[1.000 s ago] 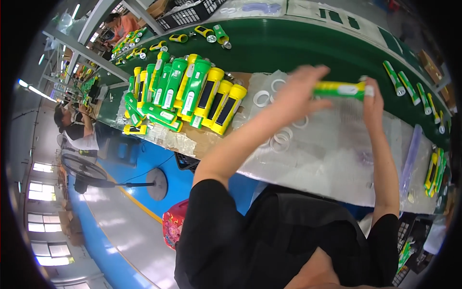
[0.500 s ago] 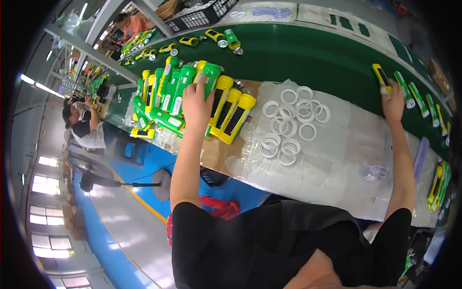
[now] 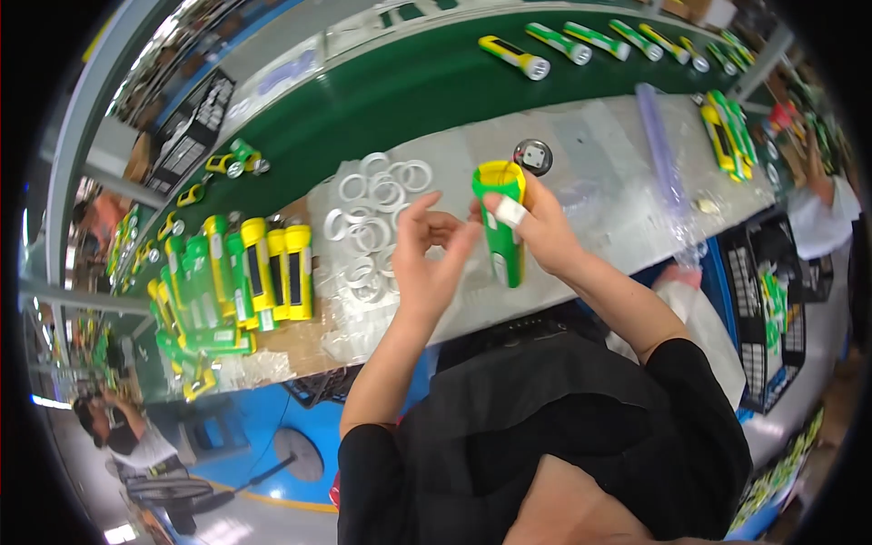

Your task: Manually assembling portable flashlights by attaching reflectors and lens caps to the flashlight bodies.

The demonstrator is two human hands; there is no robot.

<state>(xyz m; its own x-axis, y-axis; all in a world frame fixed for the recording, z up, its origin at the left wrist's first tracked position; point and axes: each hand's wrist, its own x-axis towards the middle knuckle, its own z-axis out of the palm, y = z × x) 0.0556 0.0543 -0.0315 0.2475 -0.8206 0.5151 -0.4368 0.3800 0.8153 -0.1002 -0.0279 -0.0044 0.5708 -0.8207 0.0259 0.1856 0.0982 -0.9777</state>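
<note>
My right hand (image 3: 547, 234) is closed around a green and yellow flashlight body (image 3: 505, 254), held over the worktable with its wide yellow-rimmed end up. A white wrap circles a digit of that hand. Beside the rim, a round lamp head (image 3: 536, 156) shows its back side, with a thin wire by it. My left hand (image 3: 427, 259) is just left of the body, fingers apart and bent, holding nothing that I can see. Whether its fingertips touch the flashlight I cannot tell. Several white rings (image 3: 368, 234) lie left of that hand, some overlapping.
Several flashlight bodies (image 3: 257, 272) stand and lie on the left. Beyond the worktable (image 3: 599, 136) runs a green belt (image 3: 409, 109) carrying flashlights (image 3: 513, 56). A translucent plastic strip (image 3: 661, 150) and more flashlights (image 3: 724, 136) lie right. Other people sit at both sides.
My view has swung right. My left hand has left the standing flashlight bodies, and my right hand has come back from the belt. A flashlight body is now in my right hand before me.
</note>
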